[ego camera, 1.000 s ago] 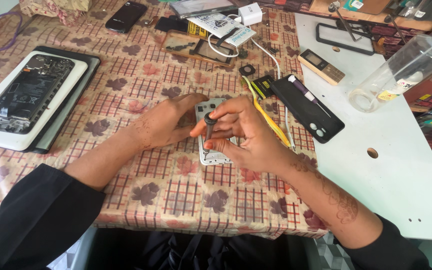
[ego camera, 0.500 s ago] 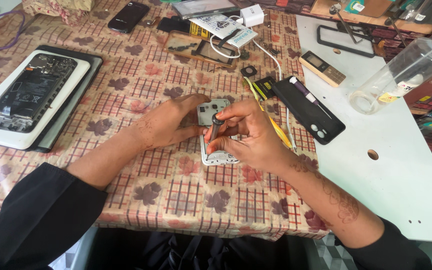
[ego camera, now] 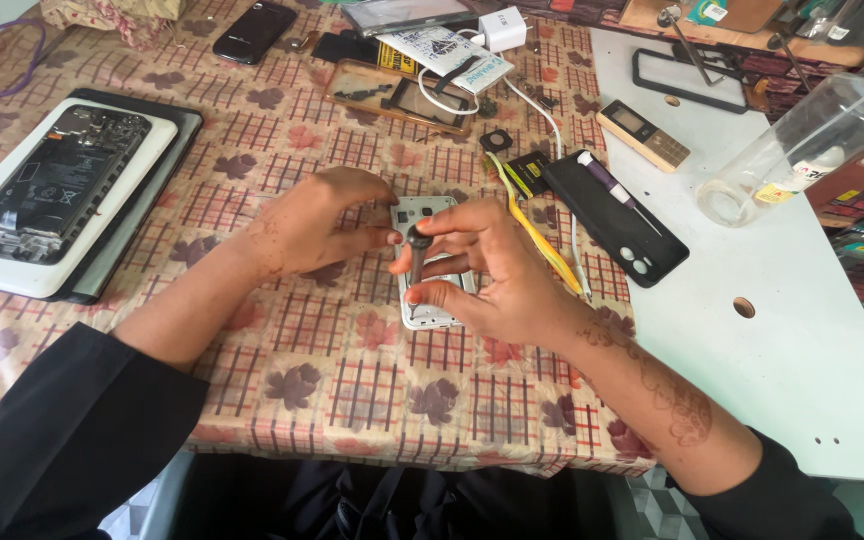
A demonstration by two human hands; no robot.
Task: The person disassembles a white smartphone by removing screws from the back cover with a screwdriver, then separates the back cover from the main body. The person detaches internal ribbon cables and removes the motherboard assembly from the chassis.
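White opened phone (ego camera: 430,262) lies flat on the checked floral cloth (ego camera: 282,360) covering the surface, mid-frame, long side running away from the camera. Both hands are over it. Right hand (ego camera: 487,275) pinches a small dark-handled screwdriver (ego camera: 418,248) between thumb and fingers, held roughly upright, tip down on the phone's upper half; fingers narrow, closed round the handle. Left hand (ego camera: 322,222) rests curled on the phone's upper left edge, thumb tip touching it near the screwdriver, steadying it. Just right of the hands: a yellow tool (ego camera: 537,235), then a black phone case (ego camera: 614,215) with a purple-handled driver (ego camera: 607,182) lying on it. Far left: a disassembled phone (ego camera: 52,185) on a white pad. Right side, on bare white surface (ego camera: 802,330): a clear plastic bottle (ego camera: 802,140) on its side, well apart from the hands.
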